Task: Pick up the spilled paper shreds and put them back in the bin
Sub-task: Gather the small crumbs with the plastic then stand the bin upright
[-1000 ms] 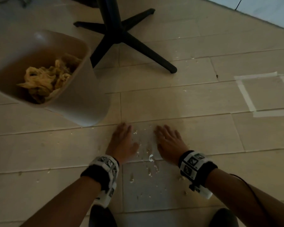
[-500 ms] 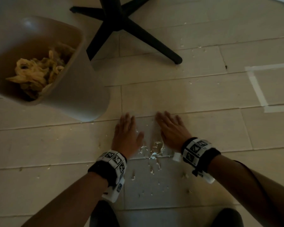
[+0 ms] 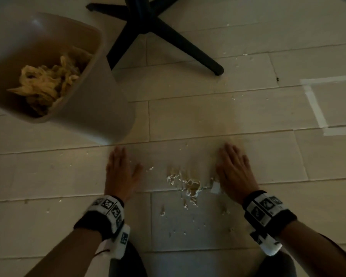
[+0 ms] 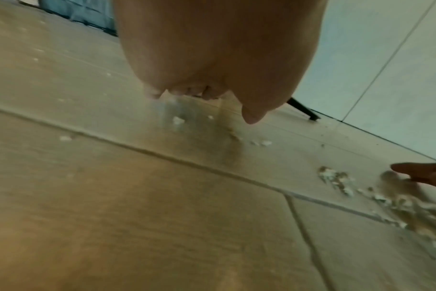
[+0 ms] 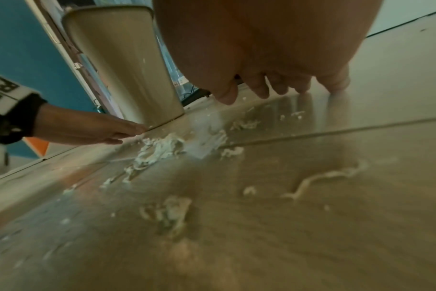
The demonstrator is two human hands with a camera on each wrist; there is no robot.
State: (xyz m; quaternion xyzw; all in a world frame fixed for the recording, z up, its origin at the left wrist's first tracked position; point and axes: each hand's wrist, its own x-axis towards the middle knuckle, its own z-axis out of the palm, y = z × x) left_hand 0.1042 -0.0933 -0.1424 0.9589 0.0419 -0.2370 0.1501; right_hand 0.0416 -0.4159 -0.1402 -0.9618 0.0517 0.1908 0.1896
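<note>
Two flat hands (image 3: 121,172) (image 3: 233,168), shreds (image 3: 188,183) between

- Head view: high, facing steeply down on the floor (image 3: 218,120); bin (image 3: 100,108) upper left.
- Left wrist view: close to the floor, looking along the left hand (image 4: 219,49) forward and rightward.
- Right wrist view: equally low, looking along the right hand (image 5: 269,43) toward the bin.
- Shared by all: the paper shreds (image 3: 190,184) between both hands.

Left hand (image 3: 121,172) and right hand (image 3: 233,168) lie flat flanking paper shreds (image 3: 190,183) near the bin (image 3: 100,108).
</note>
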